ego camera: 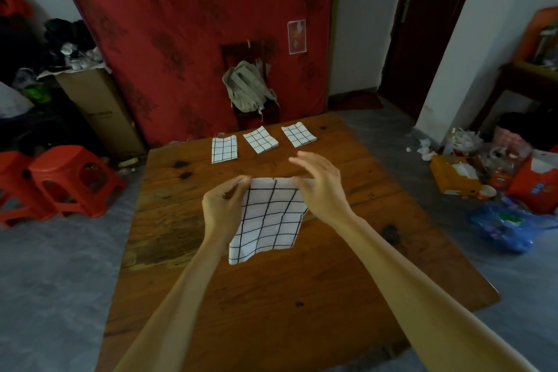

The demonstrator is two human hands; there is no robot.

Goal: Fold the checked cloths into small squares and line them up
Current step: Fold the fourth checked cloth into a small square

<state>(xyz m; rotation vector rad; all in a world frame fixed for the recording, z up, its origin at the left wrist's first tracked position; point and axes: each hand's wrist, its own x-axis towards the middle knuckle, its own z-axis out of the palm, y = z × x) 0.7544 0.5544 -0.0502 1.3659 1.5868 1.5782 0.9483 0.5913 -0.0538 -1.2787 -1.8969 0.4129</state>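
Note:
A white cloth with a black check (267, 220) hangs in the air above the middle of the wooden table (271, 296). My left hand (223, 202) pinches its top left corner. My right hand (320, 187) pinches the top right corner between thumb and a finger, the other fingers spread upward. The cloth's lower edge curls toward me. Three folded checked cloths lie in a row near the table's far edge: the left one (224, 148), the middle one (260, 139), the right one (299, 134).
A chair with a grey backpack (246, 89) stands behind the table's far edge. Two red plastic stools (72, 181) stand on the floor to the left. Boxes, bags and litter (483, 181) cover the floor to the right.

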